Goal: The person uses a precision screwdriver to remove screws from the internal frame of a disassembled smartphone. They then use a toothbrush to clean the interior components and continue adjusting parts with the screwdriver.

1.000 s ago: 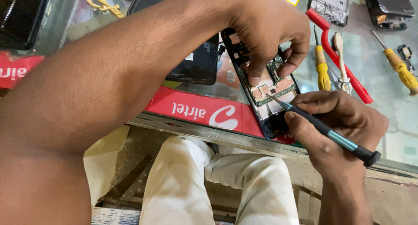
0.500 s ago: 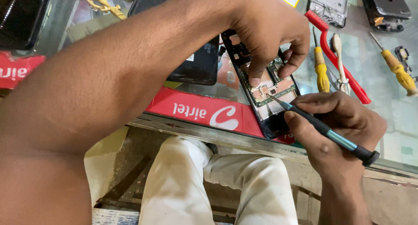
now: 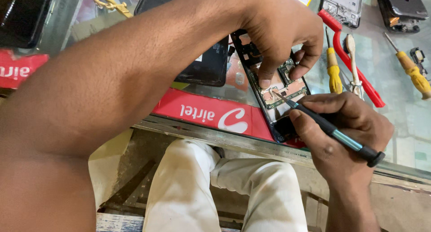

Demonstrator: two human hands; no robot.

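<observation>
Nearest you, your right hand point(image 3: 341, 133) is closed in a pen grip around a slim dark precision screwdriver point(image 3: 330, 128), its tip set down on the exposed circuit board point(image 3: 280, 86) of the opened phone point(image 3: 274, 92). The wrist is low and the tool slants up toward the right, its cap end clear of the counter edge. The phone lies at the near edge of the glass counter point(image 3: 395, 101), partly over a red printed strip point(image 3: 211, 113). Its back cover is already off and the board is bare; by my judgement the work on the board's fixings is under way, with the board itself still seated in the frame. Your left hand point(image 3: 280, 30) reaches across from the left, forearm over the counter, fingers curled down and pinching the phone's frame to steady it. Farther off lie a yellow-handled screwdriver point(image 3: 333, 70), a red tool point(image 3: 354, 66), a second yellow screwdriver point(image 3: 413, 72) and other phone bodies point(image 3: 343, 5).
</observation>
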